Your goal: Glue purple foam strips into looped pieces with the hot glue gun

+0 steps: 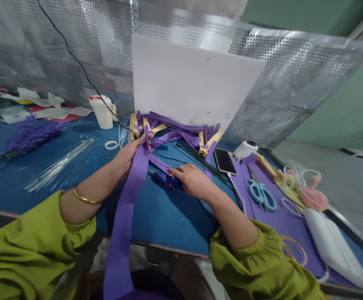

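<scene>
My left hand [137,151] pinches the upper end of a long purple ribbon [131,200], which hangs down over the table's front edge toward my lap. A narrower purple strip [159,161] runs from beside that hand toward my right hand. My right hand [191,179] is closed at a dark blue glue gun [165,181], its index finger stretched along the top. The gun's nozzle points left, toward the ribbon. Some of the right fingers are hidden behind the gun.
Behind stand gold-and-purple decorated pieces [205,143] and green stems [200,158]. At right lie a phone [225,161], teal scissors [262,193] and a white power strip [334,246]. At left are a white cup [103,112], clear glue sticks [63,164] and a purple flower bunch [33,133].
</scene>
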